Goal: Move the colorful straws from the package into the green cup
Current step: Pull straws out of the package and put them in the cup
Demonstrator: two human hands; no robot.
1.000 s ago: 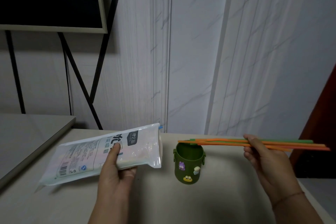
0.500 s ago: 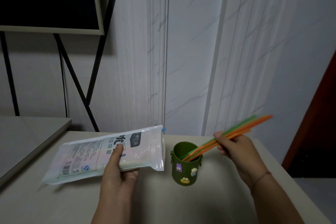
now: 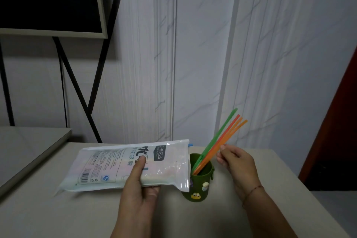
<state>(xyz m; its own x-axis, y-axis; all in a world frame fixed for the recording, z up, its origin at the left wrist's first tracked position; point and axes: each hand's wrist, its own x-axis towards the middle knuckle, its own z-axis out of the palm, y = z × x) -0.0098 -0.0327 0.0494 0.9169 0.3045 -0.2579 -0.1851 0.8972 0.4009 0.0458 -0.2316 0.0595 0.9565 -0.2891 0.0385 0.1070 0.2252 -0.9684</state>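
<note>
Several colorful straws (image 3: 226, 133), one green and the others orange, stand in the green cup (image 3: 201, 185) and lean up to the right. The cup, with small stickers on it, stands on the beige table (image 3: 58, 214). My right hand (image 3: 239, 166) is just right of the straws, its fingers loosely apart and a fingertip touching the orange ones. My left hand (image 3: 139, 195) grips the clear straw package (image 3: 119, 164) from below, thumb on top. The package is held flat, and its right end overlaps the cup's left rim.
A lower grey table (image 3: 29, 145) adjoins on the left. A dark framed board (image 3: 48, 0) on black stand legs (image 3: 77, 87) is at the back left. Behind the table is a white panelled wall; a dark red door (image 3: 338, 141) is at the right.
My right hand swung the straws from level above the cup down into it, then loosened its grip and drew back a little. The package moved slightly right.
</note>
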